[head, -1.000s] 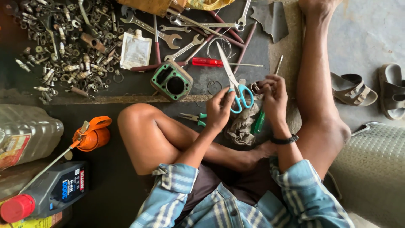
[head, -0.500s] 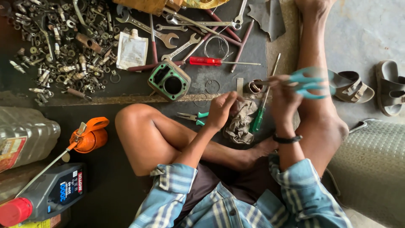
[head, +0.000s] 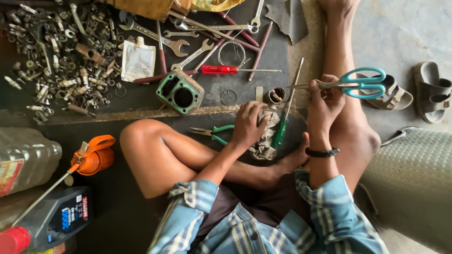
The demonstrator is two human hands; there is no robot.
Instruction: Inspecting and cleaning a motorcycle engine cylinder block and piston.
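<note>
I sit cross-legged on a dark mat. My right hand [head: 324,102] grips a pair of teal-handled scissors [head: 349,83] near the pivot, held over my right shin with the blades pointing left and the handles to the right. My left hand [head: 248,125] rests fingers-down on a crumpled grey rag [head: 263,143] lying by my foot. A green-handled screwdriver [head: 282,126] lies just right of the rag, and green-handled pliers [head: 214,133] lie just left of that hand.
A green engine cylinder block [head: 180,92], a red-handled screwdriver [head: 225,69], spanners [head: 155,35] and a heap of nuts and bolts [head: 56,61] cover the mat ahead. An orange oil can [head: 93,156], oil bottles [head: 52,217] stand left. Sandals [head: 431,91] lie right.
My right hand has carried the scissors from above the rag out to the right, over my shin. My left hand has let go of them and dropped onto the rag.
</note>
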